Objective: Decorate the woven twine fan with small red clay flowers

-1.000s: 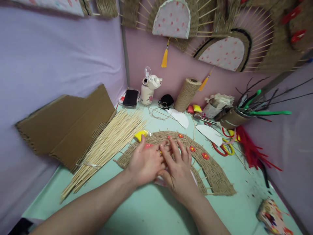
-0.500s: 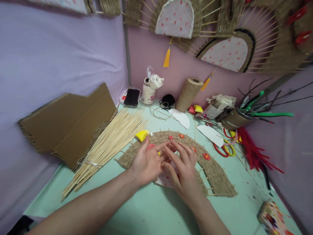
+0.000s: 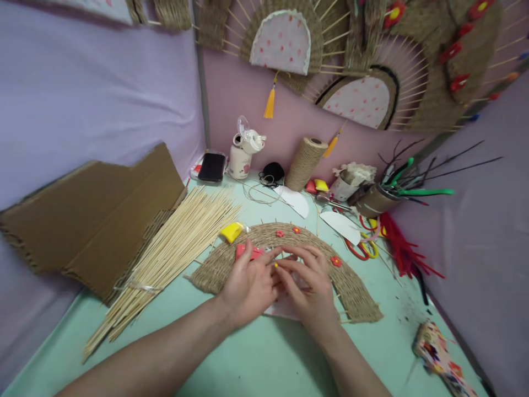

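Note:
Both hands rest over a half-round woven jute fan (image 3: 355, 286) that lies flat on the mint table and carries small red flowers (image 3: 335, 261). My left hand (image 3: 247, 288) and my right hand (image 3: 311, 289) have curled fingers, and their tips meet around a tiny yellow bit (image 3: 276, 265). A red clay piece (image 3: 248, 252) lies on the weave just beyond my left thumb. Behind it sits a yellow clay lump (image 3: 231, 232). A white patterned cloth panel (image 3: 285, 309) shows under my right palm.
Bamboo skewers (image 3: 177, 248) and folded cardboard (image 3: 103, 209) lie at the left. At the back stand a phone (image 3: 211, 165), a bottle (image 3: 243, 151) and a twine spool (image 3: 303, 162). Scissors (image 3: 359, 249), a tool cup (image 3: 374, 201) and red pipe cleaners (image 3: 403, 251) crowd the right; a patterned packet (image 3: 436, 353) lies near the front.
My fingers, stretched out a second ago, have curled in and closed together at the tips. The view has shifted, so everything sits slightly further left and lower.

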A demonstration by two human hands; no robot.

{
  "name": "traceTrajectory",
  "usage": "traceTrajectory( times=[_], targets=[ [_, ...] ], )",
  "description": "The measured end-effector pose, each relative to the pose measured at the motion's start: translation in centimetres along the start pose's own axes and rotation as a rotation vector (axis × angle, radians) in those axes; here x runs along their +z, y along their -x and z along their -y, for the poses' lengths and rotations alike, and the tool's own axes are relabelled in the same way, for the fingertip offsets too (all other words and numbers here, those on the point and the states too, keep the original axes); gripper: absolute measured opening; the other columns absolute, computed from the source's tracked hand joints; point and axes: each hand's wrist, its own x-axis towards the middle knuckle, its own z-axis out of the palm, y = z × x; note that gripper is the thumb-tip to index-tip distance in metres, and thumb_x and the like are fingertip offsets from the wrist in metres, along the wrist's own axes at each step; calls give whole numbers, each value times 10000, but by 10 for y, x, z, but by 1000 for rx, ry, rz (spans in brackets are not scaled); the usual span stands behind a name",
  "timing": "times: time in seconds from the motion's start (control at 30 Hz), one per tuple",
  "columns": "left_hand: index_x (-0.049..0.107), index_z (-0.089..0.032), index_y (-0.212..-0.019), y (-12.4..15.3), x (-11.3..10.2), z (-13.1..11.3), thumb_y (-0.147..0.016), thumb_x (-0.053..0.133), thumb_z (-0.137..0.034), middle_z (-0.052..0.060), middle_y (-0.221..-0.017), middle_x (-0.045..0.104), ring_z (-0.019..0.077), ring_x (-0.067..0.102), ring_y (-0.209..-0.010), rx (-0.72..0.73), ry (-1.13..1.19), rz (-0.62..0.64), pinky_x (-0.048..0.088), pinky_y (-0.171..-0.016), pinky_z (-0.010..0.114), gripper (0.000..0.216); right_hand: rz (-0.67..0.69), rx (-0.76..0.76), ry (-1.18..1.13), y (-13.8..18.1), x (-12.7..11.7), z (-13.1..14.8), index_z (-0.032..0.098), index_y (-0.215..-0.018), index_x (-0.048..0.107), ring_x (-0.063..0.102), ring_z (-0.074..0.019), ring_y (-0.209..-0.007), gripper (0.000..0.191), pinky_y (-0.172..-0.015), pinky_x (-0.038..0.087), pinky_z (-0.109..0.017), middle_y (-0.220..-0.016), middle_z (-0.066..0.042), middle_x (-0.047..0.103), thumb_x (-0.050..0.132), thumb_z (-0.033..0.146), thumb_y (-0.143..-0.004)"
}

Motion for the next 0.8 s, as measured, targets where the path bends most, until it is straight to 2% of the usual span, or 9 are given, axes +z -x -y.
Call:
traceTrajectory(
  times=[0.07, 0.17, 0.27, 0.4, 0.53, 0.8],
  targets=[
    [425, -83, -1376, -1, -2, 2, -933, 335, -644, 193, -1193, 636, 235, 628, -1073, -16, -25, -49, 425, -962, 335, 721, -44, 9, 23, -11, -10, -8, 247, -903, 719, 519, -241, -1110, 126, -978, 422, -462, -1103, -53, 705, 593, 245, -911],
    [407, -93, -1390, -1, -3, 5, -927, 358, -645, 210, -1237, 623, 258, 627, -1109, -65, -76, -73, 408, -1005, 388, 722, -14, 57, 119, -33, -15, -29, 251, -907, 735, 531, -240, -1080, 143, -958, 417, -446, -1098, -54, 710, 602, 304, -907],
    [441, -81, -1351, 0, -2, 8, -926, 366, -639, 216, -1155, 661, 253, 669, -1015, -99, -123, -75, 447, -948, 390, 706, 73, 89, 230, -50, -2, -51, 254, -875, 752, 525, -254, -1075, 188, -951, 387, -461, -1084, -56, 718, 581, 321, -913],
    [488, -64, -1301, 2, 0, 6, -942, 339, -619, 198, -1034, 697, 229, 692, -902, -97, -162, -60, 481, -870, 364, 677, 150, 62, 290, -57, 27, -70, 253, -879, 763, 513, -264, -1080, 201, -945, 341, -470, -1067, -52, 729, 576, 316, -916],
    [493, -70, -1299, 3, 0, 3, -947, 337, -611, 183, -996, 706, 227, 694, -874, -72, -159, -66, 490, -850, 363, 664, 180, 18, 341, -54, 38, -76, 249, -883, 762, 504, -249, -1080, 202, -964, 313, -461, -1059, -48, 731, 569, 293, -924],
    [510, -73, -1262, 3, 0, 3, -953, 333, -597, 165, -943, 708, 232, 706, -851, -78, -166, -48, 492, -812, 344, 634, 208, -54, 434, -56, 36, -74, 251, -897, 752, 513, -232, -1088, 184, -1002, 275, -451, -1080, -31, 731, 574, 282, -935]
  ],
)
